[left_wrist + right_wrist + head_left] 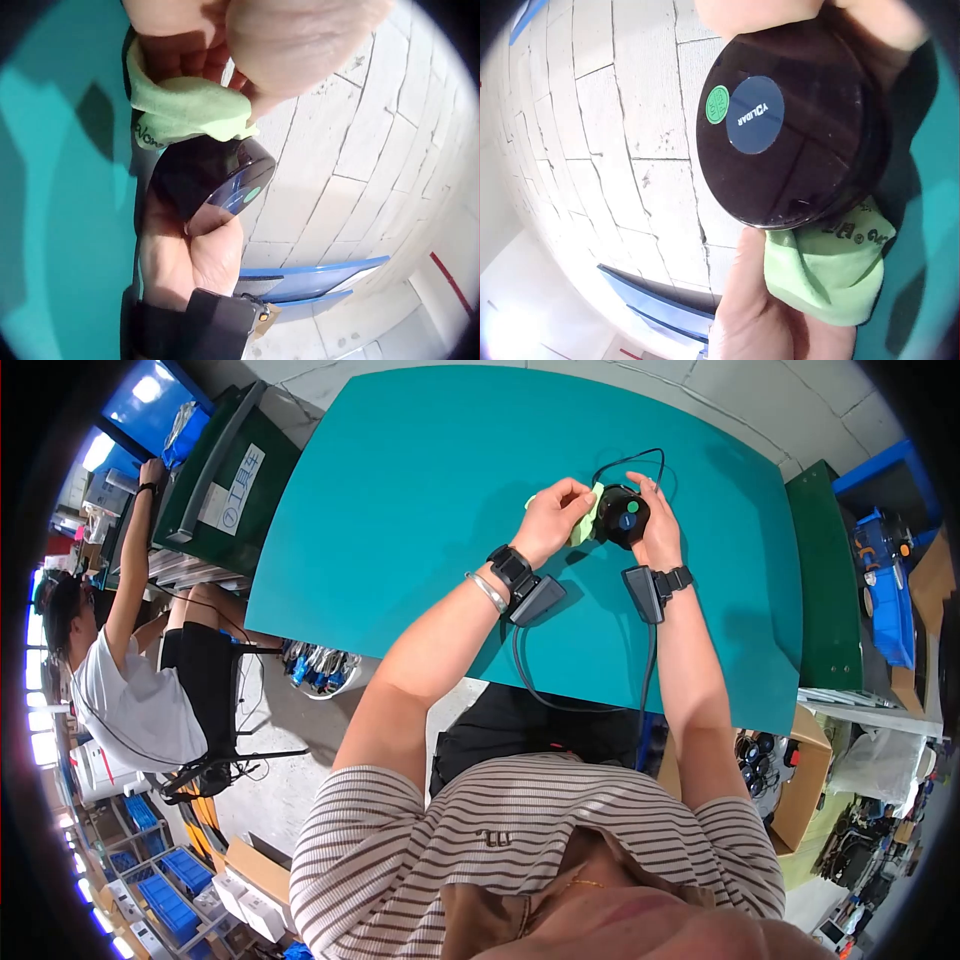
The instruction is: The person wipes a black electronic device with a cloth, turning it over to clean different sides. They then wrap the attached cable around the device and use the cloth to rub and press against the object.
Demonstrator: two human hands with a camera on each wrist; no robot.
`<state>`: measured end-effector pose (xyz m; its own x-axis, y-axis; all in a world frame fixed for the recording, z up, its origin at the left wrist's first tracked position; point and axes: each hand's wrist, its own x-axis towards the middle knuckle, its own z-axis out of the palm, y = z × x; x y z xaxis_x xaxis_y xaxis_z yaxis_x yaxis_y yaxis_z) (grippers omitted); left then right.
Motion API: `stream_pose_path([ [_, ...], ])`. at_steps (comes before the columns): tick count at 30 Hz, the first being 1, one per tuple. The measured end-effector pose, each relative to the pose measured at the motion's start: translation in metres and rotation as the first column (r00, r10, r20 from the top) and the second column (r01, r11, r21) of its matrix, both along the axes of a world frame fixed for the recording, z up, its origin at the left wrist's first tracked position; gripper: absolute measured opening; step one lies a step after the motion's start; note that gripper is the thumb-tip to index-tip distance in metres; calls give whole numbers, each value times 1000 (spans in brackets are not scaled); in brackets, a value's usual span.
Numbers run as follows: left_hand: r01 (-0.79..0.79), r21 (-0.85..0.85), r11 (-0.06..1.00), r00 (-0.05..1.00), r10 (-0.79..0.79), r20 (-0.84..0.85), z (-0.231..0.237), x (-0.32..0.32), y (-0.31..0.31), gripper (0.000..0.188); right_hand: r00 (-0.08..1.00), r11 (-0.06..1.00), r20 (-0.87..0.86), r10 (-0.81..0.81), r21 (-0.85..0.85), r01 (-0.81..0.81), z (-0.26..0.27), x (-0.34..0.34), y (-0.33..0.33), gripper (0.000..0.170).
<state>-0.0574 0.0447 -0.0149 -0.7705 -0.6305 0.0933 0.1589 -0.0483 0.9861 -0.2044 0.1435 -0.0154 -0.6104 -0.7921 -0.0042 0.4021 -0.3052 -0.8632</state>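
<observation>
A round, glossy black device with a blue label and a green sticker is gripped by my right hand above the teal table. The right wrist view shows the lettering on the device's label. My left hand pinches a light green cloth with printed letters. In the left wrist view the cloth lies against the side of the device. A black cable loops beside the device.
A green cabinet stands left of the table, with a seated person near it. Blue bins and a cardboard box are on the right. A white block wall runs behind the table.
</observation>
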Motion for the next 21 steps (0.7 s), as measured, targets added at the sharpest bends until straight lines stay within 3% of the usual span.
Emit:
stream_pose_path([
  [6, 10, 57, 998, 996, -16, 92, 7, 4, 1, 19, 998, 998, 46, -49, 47, 47, 1, 1, -1, 28],
  [13, -35, -179, 983, 976, 72, 207, 7, 8, 0, 20, 995, 991, 71, -69, 115, 61, 10, 5, 0, 31],
  [16, -46, -160, 986, 976, 78, 203, 5, 5, -4, 21, 1000, 997, 12, 7, 71, -8, 11, 4, -3, 34],
  [18, -33, -185, 982, 978, 70, 195, 3, 6, -3, 22, 977, 995, -204, -56, 69, 72, 7, 9, -3, 38],
  [21, -53, -186, 981, 973, 93, 212, 9, 8, -2, 22, 985, 993, -168, -39, 101, 57, 13, 10, -3, 38],
])
